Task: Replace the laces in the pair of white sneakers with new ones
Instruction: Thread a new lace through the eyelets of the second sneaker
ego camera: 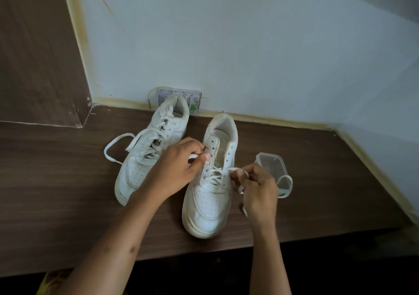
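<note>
Two white sneakers stand on a dark wooden table, toes toward me. The left sneaker [140,158] is laced to the top, with loose lace ends looping out to its left. The right sneaker [210,188] has a white lace [214,174] crossing only its lower eyelets; the upper eyelets are bare. My left hand [179,167] pinches one end of that lace at the shoe's left eyelet row. My right hand [258,188] grips the other end at the shoe's right side, and the lace loops out past its knuckles.
A clear plastic container [274,170] lies just right of my right hand. A wall socket plate [195,99] sits on the pale wall behind the left sneaker. The table's front edge [204,251] runs under my forearms; a wooden panel rises at the left.
</note>
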### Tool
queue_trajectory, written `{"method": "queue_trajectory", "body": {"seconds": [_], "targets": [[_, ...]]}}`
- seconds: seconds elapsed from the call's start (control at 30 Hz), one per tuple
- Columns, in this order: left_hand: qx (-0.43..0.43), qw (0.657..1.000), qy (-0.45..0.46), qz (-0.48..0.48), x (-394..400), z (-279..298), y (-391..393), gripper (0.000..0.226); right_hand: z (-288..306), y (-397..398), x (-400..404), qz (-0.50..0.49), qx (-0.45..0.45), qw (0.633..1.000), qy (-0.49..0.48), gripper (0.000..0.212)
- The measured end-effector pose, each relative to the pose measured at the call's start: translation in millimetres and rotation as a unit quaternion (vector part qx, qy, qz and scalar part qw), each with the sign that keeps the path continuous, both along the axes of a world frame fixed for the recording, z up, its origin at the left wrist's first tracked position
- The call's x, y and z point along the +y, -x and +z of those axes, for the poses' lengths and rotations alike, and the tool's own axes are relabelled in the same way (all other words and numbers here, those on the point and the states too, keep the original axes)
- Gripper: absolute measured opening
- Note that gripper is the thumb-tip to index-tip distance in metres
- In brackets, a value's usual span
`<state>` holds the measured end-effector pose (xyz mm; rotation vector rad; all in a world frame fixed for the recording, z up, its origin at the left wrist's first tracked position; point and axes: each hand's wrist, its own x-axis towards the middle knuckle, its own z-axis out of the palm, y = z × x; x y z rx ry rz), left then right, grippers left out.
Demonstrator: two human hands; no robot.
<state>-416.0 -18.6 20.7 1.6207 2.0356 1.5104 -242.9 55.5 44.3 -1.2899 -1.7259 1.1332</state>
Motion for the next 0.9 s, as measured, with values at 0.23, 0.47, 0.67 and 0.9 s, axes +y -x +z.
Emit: {"method": "queue_trajectory", "body": {"seconds": [0.23,0.47,0.67,0.9], "targets": [[0.014,1.0,-0.005,-0.001,-4,0,9,0.037,7,-12,3,0.065,-0.01,0.998,-0.003,0.015],[0.011,0.998,-0.027,0.057,-9,9,8,0.029,28,-38,1,0.139,-0.001,0.988,0.066,0.023],[0.018,0.999,-0.026,0.042,-6,10,5,0.023,34,-54,1,0.154,0.088,0.98,0.088,0.021],[-0.031,0.998,-0.025,-0.045,-7,19,-7,0.033,40,-52,-1,0.185,0.184,0.959,0.111,0.016]]}}
